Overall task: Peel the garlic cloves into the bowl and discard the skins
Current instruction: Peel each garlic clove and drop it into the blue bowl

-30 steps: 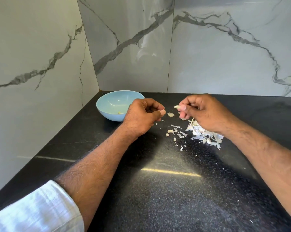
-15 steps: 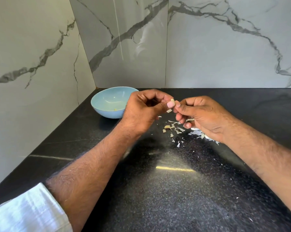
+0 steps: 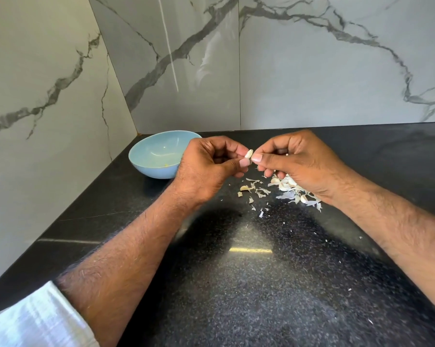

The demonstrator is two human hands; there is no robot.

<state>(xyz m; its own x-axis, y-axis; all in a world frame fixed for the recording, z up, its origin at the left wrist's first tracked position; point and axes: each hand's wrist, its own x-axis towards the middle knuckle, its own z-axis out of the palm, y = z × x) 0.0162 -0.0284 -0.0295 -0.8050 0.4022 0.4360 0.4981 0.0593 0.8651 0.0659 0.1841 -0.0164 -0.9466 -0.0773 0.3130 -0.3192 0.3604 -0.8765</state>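
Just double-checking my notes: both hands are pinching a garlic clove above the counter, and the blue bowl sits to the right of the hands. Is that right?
Not quite. The head view shows the blue bowl to the left of the hands, by the wall corner. The rest holds: left hand and right hand pinch the garlic clove above the counter.

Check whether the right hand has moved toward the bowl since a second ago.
Yes. The right hand has closed leftward toward the blue bowl, meeting the left hand at the garlic clove both pinch.

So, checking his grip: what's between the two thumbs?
In the head view, a garlic clove, pinched between the left hand and right hand.
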